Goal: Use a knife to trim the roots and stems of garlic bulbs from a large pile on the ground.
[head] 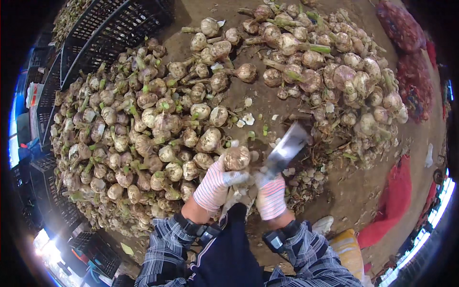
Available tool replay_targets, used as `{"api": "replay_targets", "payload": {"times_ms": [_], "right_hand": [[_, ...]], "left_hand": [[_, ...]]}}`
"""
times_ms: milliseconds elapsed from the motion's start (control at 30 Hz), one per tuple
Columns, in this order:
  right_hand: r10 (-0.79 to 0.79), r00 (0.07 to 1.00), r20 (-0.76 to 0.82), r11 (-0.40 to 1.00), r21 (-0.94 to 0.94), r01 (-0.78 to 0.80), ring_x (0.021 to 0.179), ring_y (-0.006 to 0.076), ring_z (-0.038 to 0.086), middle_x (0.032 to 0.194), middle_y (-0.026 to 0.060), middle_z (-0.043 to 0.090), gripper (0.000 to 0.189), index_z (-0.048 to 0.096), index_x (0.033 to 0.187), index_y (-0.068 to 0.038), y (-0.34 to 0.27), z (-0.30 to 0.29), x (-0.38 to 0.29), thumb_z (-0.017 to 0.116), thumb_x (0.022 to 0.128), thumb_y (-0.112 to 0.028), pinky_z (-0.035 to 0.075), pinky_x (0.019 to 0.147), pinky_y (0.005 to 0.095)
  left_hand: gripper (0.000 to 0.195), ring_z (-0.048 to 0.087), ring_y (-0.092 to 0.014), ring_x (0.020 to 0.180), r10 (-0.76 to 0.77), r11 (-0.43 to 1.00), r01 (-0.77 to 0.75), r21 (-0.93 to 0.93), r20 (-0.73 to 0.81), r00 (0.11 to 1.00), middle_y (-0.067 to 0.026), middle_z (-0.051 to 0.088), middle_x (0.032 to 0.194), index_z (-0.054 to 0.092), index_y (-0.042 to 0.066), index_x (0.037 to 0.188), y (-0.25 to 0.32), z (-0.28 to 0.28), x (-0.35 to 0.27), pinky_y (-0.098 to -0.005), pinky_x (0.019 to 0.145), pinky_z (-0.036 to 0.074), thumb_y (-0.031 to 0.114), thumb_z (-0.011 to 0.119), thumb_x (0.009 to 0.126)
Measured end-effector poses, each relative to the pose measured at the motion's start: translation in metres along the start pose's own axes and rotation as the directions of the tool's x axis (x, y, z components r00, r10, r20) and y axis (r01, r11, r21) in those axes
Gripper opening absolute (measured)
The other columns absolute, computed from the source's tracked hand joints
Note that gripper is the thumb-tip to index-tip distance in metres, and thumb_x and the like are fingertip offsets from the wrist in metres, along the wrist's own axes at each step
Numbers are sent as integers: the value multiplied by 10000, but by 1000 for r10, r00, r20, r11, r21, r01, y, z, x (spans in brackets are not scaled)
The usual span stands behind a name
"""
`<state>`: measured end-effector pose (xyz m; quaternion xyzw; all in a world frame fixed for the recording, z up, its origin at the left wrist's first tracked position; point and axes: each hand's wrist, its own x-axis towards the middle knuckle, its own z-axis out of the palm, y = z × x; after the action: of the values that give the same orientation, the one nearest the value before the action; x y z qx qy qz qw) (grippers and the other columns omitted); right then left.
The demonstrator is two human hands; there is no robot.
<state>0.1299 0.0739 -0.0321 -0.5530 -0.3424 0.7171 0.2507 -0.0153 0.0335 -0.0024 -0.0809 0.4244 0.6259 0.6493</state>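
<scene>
My left hand, in a striped knit glove, holds a garlic bulb low in front of me. Just to its right, my right hand, gloved the same way, grips a knife whose wide metal blade slants up and to the right. The blade is somewhat blurred, and my fingers hide its handle. A big heap of soil-stained garlic bulbs with short cut stems spreads to the left. Another garlic pile, some bulbs with longer stems, lies at the upper right.
Black plastic crates stand along the left side. Dry roots and trimmings lie on the floor right of the knife. Farther right are red mesh sacks and a red cloth or net. A yellow sack is near my right forearm.
</scene>
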Motion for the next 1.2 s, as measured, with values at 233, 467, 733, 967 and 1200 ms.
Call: {"api": "replay_targets", "payload": {"times_ms": [233, 467, 733, 967, 1200], "right_hand": [[-449, 735, 508, 305, -686, 661, 684, 323, 647, 761, 129, 621, 254, 632, 956, -81, -60, -38, 12, 765, 753, -157, 546, 639, 402], [52, 645, 762, -39, -644, 764, 721, 356, 640, 770, 123, 593, 243, 591, 864, -95, -104, -33, 11, 707, 659, -155, 519, 624, 466], [-146, 675, 723, -34, -686, 727, 698, 355, 634, 740, 130, 582, 175, 589, 847, -126, -52, -53, 37, 681, 699, -138, 519, 613, 470], [-203, 875, 439, 203, -855, 477, 736, 391, 633, 799, 164, 641, 105, 598, 861, -85, -62, -93, 60, 654, 820, -164, 515, 643, 453], [88, 810, 580, 402, -764, 504, 751, 409, 638, 768, 186, 633, 161, 613, 902, -69, -98, -50, 27, 666, 798, -179, 519, 666, 457]], "left_hand": [[657, 647, -145, 1007, 102, 633, -117, 765, 67, 993, -105, 658, 1195, 482, 9, 1366, 9, -4, -9, -316, 917, 531, 90, 788, 790], [457, 662, -147, 990, 89, 697, -153, 701, 126, 988, -60, 653, 1129, 463, 50, 1347, -6, -17, -8, -298, 886, 570, 20, 622, 919], [680, 678, -191, 951, -34, 401, -133, 906, 160, 987, -105, 693, 1011, 575, 20, 1215, 9, -3, -28, -331, 882, 547, 309, 882, 682], [761, 691, -296, 1002, -80, 293, -167, 941, 198, 977, -149, 689, 1079, 588, 47, 1232, 25, 12, -27, -367, 904, 537, 376, 903, 622], [418, 609, -374, 775, -54, -219, -627, 747, 633, 772, -157, 638, 1027, 653, 50, 1055, 19, 15, -26, -442, 676, 513, 200, 749, 677]]}}
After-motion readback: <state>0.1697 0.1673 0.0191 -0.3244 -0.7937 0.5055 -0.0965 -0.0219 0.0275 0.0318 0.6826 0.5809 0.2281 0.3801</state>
